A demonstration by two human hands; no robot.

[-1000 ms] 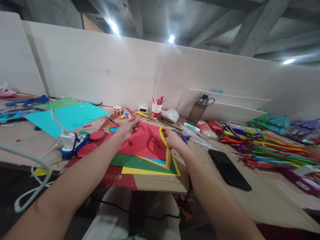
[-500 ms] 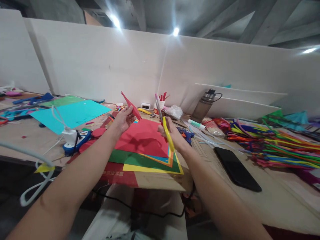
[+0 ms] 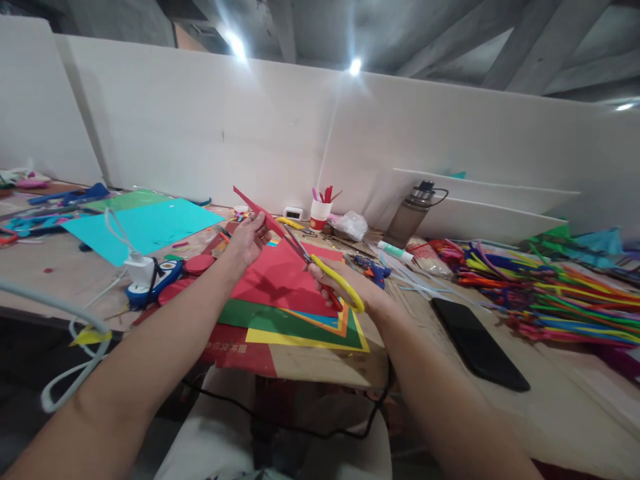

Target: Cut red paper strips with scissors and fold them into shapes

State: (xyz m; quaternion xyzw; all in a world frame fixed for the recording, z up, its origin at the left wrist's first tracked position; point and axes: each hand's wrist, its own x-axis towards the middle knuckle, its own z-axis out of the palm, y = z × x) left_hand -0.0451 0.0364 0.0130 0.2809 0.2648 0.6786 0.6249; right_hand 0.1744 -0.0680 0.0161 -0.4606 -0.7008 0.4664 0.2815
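Your surface [image 3: 415,323] carries stacked coloured sheets [image 3: 280,319] close in front, seemingly for easy reach. Above them, your left hand [image 3: 249,241] pinches a red paper piece [image 3: 275,226] in its fingers, apparently keeping an edge free; your right hand [image 3: 353,270] fingers scissors [image 3: 345,287] towards it.

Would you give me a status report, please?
Left hand holding red piece up. Right hand holding yellow-handled scissors, blades at red piece's edge. Red sheet below, atop paper stack.

the counter [image 3: 420,367] carries stacked coloured paper [image 3: 280,324] beneath the right fingers [image 3: 320,279], a black phone [image 3: 480,343] to their right, and a turquoise sheet [image 3: 145,230] left of the left fingers [image 3: 258,223].
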